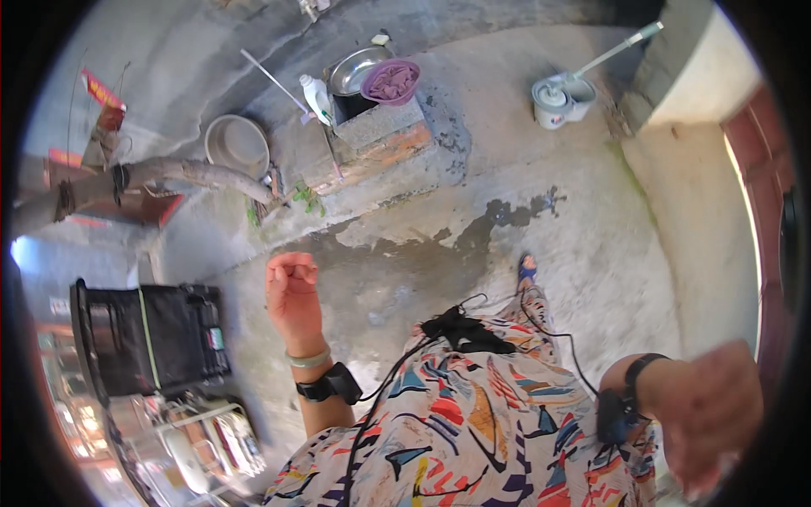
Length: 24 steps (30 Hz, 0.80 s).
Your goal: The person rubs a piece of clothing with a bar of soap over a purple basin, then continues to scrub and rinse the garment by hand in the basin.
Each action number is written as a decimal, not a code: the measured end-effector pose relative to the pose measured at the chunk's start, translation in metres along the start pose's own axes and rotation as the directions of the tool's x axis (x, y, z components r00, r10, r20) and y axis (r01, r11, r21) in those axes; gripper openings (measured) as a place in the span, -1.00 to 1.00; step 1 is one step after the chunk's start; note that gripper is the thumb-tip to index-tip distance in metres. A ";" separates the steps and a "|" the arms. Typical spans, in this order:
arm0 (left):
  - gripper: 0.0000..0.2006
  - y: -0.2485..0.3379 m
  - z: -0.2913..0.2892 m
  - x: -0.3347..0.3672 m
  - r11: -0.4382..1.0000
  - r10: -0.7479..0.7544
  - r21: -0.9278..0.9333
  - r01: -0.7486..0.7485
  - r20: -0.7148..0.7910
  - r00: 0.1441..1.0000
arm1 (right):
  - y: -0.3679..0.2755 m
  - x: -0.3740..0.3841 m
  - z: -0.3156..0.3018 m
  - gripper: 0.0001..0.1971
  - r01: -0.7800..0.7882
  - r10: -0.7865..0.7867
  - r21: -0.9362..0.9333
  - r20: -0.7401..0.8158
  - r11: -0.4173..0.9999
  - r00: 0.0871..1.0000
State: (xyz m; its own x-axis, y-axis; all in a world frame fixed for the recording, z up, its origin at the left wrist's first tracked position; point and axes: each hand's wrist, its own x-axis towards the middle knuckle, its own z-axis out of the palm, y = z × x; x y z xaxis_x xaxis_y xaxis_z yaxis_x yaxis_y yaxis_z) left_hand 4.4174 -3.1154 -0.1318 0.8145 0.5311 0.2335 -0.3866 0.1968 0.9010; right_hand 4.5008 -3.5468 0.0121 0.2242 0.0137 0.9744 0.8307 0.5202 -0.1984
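Fingers (297,260) of the left hand (293,296): curled in together, nothing seen in them. Right hand (714,410): held low and wide, blurred; from my remote post I cannot tell whether its fingers are apart or together, nor see anything in its grip.

Layout, by size. Rough grey concrete floor (621,253), with a dark, wet-looking patch ahead of the wearer. At left, a black fabric-and-frame seat or cart (173,338), kind unclear. Grey-brown bare branch (194,171), wound with black ties, probably to bind something to it. Grey concrete slab on brick (380,128): I judge this surface serves to raise vessels off the ground. Beside it, a beige round basin (221,154); well apart at right, a pale grey twin-well mop bucket (547,117), a mop standing in it, likely to park the wet head.

At the surface's far side, a shiny round metal basin (345,74), overlapped in my view by a purple plastic basket (384,102) containing crumpled mauve cloth (393,80). White plastic bottle (314,95) just left of them, presumably for easy reach.

Nearest the hands: small black wrist boxes (342,382), one strapped at each wrist, cabled toward the waist, I suspect to leave both palms free.
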 end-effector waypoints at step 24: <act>-0.75 -0.366 -0.071 0.473 0.874 -0.428 -0.421 0.243 -0.430 0.795 | 0.846 -0.195 0.004 -0.64 -0.786 0.901 -0.611 0.386 0.090 -0.197</act>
State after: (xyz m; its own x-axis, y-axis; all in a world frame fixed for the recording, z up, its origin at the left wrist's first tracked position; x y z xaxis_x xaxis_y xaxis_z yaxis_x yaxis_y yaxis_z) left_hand 4.9136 -2.8775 -0.3774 0.6267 0.6925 -0.3573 -0.3221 0.6477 0.6904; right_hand 5.1574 -3.1059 -0.3451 0.5081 0.7957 -0.3298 0.2098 -0.4857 -0.8486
